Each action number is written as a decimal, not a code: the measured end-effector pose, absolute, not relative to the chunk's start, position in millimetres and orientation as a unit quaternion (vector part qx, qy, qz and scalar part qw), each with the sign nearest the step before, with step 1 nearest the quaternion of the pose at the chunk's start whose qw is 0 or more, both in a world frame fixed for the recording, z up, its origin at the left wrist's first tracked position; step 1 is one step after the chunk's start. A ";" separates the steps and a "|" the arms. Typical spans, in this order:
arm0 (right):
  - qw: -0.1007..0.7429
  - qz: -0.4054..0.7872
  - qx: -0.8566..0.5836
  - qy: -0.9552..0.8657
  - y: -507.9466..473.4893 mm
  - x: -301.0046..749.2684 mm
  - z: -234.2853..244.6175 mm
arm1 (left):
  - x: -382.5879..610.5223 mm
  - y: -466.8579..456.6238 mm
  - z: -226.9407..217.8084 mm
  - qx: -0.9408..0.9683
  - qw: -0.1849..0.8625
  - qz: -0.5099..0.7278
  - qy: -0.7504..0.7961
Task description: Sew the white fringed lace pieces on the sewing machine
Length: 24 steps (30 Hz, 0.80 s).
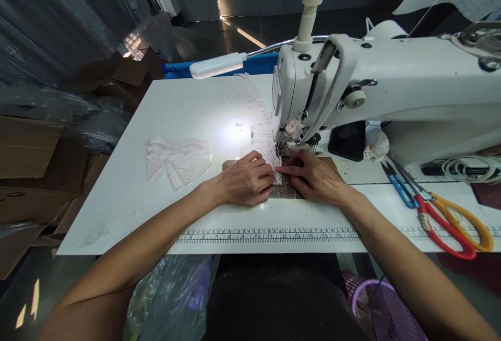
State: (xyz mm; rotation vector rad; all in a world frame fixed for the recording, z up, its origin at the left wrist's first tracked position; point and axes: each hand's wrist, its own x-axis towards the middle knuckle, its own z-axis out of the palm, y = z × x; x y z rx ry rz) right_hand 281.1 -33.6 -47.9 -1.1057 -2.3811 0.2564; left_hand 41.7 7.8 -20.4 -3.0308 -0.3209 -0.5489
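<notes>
White lace fabric [256, 116] runs under the needle area of a white sewing machine [293, 95] and spreads behind it on the table. My left hand [250, 179] is closed at the near end of the lace, its fingertips bent together on the edge; the exact grip is partly hidden. On the other side, my right hand [313, 176] rests on the brown machine bed plate [287, 192]. Its index finger stretches left and touches the lace just in front of the presser foot [279, 149]. A separate lace piece [180, 161] lies flat to the left.
Orange-and-red-handled scissors [446, 221] and blue thread snips [405, 192] lie at right, near a black phone-like object [347, 140]. A ruler strip [270, 235] runs along the table's front edge. A lamp [217, 65] hangs over the back. Cardboard boxes [27, 148] stand left; a purple basket [376, 289] sits below.
</notes>
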 end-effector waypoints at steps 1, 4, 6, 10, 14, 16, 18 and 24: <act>0.249 0.095 -0.405 -0.875 -33.7 281.1 -47.1 | 41.9 6.8 -19.6 -0.979 0.017 -0.173 -0.106; 0.242 0.102 -0.416 -0.871 -34.7 280.2 -45.3 | 42.3 6.5 -19.6 -0.979 0.001 -0.171 -0.112; 0.231 0.102 -0.429 -0.867 -35.4 279.4 -45.0 | 42.2 7.7 -20.9 -0.977 -0.007 -0.176 -0.119; 0.213 0.089 -0.442 -0.867 -35.8 277.2 -45.9 | 40.8 8.9 -23.8 -0.976 -0.009 -0.174 -0.134; 0.186 0.057 -0.473 -0.860 -35.9 273.0 -45.7 | 38.6 7.9 -24.6 -0.975 -0.011 -0.161 -0.151; 0.170 0.037 -0.489 -0.855 -35.7 270.1 -44.9 | 38.0 7.6 -24.5 -0.975 -0.008 -0.155 -0.159; 0.152 0.016 -0.507 -0.848 -35.2 267.4 -43.9 | 37.9 7.8 -24.5 -0.975 -0.004 -0.150 -0.166; 0.151 0.025 -0.509 -0.847 -34.5 265.9 -41.5 | 39.5 10.0 -25.0 -0.974 -0.009 -0.140 -0.180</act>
